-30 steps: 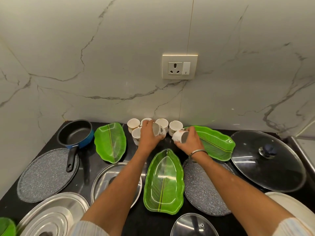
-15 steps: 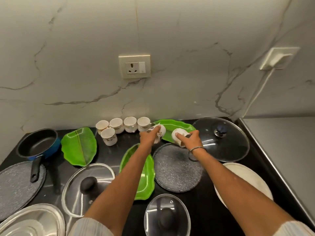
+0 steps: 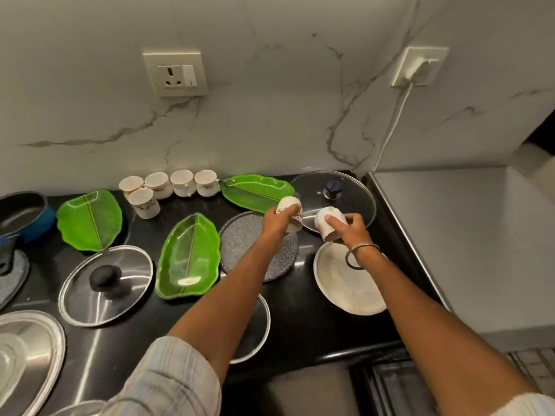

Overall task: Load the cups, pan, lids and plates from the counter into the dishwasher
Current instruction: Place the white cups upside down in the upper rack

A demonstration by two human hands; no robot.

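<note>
Hands each grip 1 empty cup, L hand (image 3: 277,219) w/ patterned cup (image 3: 290,212), R hand (image 3: 350,228) w/ plain cup (image 3: 328,221), above counter (image 3: 303,319).

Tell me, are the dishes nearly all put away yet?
Not nearly. Nothing looks loaded yet. The left hand and the right hand each hold one cup. Five cups, the green leaf plates, the glass lids and the pan wait on the counter.

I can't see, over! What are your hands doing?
Left hand holds a cup. Right hand holds another cup. Five cups still on counter. Nothing blocking.
</note>
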